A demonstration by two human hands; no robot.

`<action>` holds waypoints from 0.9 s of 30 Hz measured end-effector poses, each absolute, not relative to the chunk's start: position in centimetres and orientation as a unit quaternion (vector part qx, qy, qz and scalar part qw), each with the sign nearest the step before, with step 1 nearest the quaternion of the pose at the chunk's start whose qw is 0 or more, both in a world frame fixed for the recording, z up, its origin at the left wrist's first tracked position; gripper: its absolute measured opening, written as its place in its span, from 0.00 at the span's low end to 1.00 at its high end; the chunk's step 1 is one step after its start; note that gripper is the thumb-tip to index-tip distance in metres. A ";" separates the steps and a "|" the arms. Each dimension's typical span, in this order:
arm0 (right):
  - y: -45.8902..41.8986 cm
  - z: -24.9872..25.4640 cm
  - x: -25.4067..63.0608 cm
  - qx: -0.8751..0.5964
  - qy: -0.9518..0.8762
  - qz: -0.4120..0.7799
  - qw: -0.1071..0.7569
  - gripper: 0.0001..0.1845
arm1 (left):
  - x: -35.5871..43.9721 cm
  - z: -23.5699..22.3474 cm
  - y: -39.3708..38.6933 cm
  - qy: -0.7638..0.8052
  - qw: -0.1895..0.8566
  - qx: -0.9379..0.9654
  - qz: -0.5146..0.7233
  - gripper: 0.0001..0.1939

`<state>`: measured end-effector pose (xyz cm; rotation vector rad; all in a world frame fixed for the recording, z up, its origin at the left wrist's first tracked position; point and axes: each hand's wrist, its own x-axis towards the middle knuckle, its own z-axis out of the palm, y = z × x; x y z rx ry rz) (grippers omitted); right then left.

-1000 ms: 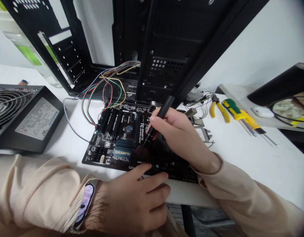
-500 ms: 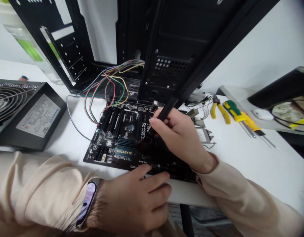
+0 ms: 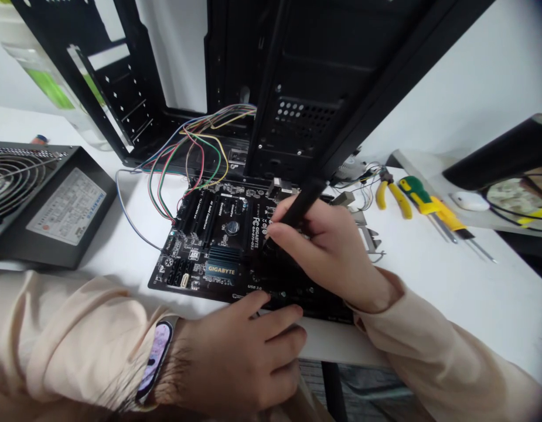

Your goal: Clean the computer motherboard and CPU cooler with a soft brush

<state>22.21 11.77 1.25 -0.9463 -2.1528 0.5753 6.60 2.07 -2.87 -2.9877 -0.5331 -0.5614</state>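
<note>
A black Gigabyte motherboard (image 3: 209, 246) lies flat on the white table (image 3: 429, 275). My right hand (image 3: 327, 246) is closed round a black-handled brush (image 3: 299, 208), its tip down on the board near the middle; the bristles are mostly hidden under my fingers. My left hand (image 3: 244, 351) rests at the board's near edge, fingers curled, fingertips pressing on that edge. A band sits on my left wrist (image 3: 154, 363).
An open black PC case (image 3: 306, 88) stands behind the board, coloured wires (image 3: 187, 152) trailing from it. A power supply (image 3: 42, 199) sits at the left. Yellow pliers (image 3: 391, 196) and a green-yellow screwdriver (image 3: 433, 208) lie at the right, beside a metal bracket (image 3: 367, 234).
The brush has moved a little to the right and away from the blue heatsink, so its bristles no longer show. My left hand has stayed on the board's edge.
</note>
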 end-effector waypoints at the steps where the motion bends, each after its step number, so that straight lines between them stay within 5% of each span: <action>1: 11.8 1.3 22.2 -0.367 -0.831 0.230 0.349 0.07 | 6.6 -2.8 2.1 -0.172 0.028 -0.968 -0.181 0.10; 17: 12.2 1.0 22.3 -0.372 -0.821 0.226 0.369 0.08 | 6.6 -2.9 1.9 -0.176 0.030 -0.968 -0.179 0.09; 22: 11.9 0.5 22.8 -0.335 -0.821 0.080 0.455 0.03 | 6.7 -2.9 2.0 -0.186 0.027 -0.965 -0.185 0.10; 27: 11.2 0.6 23.2 -0.351 -0.756 0.129 0.538 0.02 | 6.7 -2.9 2.0 -0.186 0.032 -0.966 -0.178 0.09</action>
